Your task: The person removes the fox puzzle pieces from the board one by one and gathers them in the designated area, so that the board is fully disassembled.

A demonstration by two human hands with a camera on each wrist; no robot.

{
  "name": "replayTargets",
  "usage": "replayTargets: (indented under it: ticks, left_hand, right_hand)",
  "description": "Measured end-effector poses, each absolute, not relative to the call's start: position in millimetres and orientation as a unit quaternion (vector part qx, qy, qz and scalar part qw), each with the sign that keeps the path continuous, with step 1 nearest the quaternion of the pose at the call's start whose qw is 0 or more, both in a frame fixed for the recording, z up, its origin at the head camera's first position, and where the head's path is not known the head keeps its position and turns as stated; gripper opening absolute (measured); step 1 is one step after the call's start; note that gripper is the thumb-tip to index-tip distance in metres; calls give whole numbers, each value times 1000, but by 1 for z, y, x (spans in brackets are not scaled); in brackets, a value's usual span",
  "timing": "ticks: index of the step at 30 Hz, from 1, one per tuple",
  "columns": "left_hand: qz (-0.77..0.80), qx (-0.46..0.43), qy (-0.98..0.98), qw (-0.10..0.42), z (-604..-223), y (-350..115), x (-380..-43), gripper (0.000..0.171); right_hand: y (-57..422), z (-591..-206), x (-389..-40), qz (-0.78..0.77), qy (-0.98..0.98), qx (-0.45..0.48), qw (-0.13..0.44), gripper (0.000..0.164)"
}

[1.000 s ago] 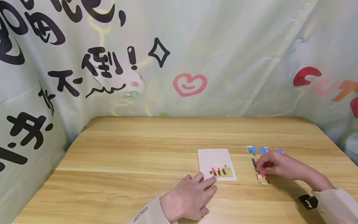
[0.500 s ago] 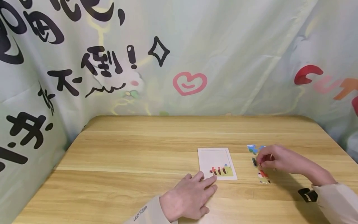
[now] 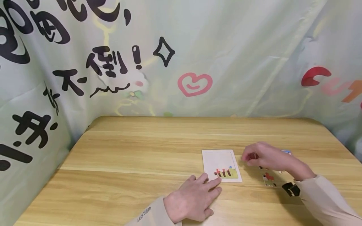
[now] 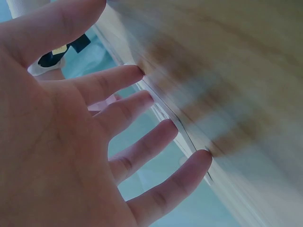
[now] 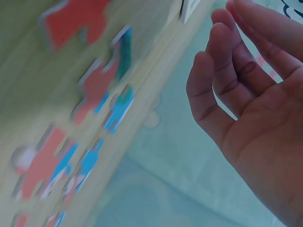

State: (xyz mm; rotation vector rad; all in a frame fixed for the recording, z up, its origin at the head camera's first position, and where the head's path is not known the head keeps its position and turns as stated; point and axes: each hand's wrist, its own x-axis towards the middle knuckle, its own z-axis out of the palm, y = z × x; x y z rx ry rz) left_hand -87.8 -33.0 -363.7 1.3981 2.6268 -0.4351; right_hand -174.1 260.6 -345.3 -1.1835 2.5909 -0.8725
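Note:
My left hand [image 3: 195, 198] lies palm down, fingers spread, its fingertips at the near edge of a white puzzle board [image 3: 216, 159]. Joined pieces fill the board's lower right part with a striped red, brown and yellow-green picture. My right hand [image 3: 264, 156] is just right of the board, thumb and fingertips drawn together and pointing left. I cannot tell whether a piece is between them. Beneath that hand lie loose puzzle pieces, among them a red-and-white one [image 3: 269, 179]. The right wrist view shows several red pieces [image 5: 97, 90], a green one [image 5: 124, 53] and blue ones [image 5: 118, 109].
The wooden table [image 3: 127, 163] has a printed curtain [image 3: 232, 56] hanging behind it and at the left. A black strap-like item [image 3: 291, 189] sits at the right wrist, by the sleeve. The loose pieces occupy the table right of the board.
My right hand has moved left from above the loose pieces to near the board's right edge. The left hand stays at the board's near edge. The head view has shifted slightly.

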Motion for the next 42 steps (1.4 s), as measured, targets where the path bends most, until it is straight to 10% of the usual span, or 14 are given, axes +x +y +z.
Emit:
replayTargets:
  ticks: [26, 42]
  left_hand:
    - [-149, 458, 874, 67, -364, -32, -88, 67]
    - [-146, 451, 877, 78, -363, -32, -87, 67]
  right_hand:
    - [209, -360, -177, -286, 849, -423, 135, 24]
    - [203, -359, -179, -283, 826, -450, 188, 56]
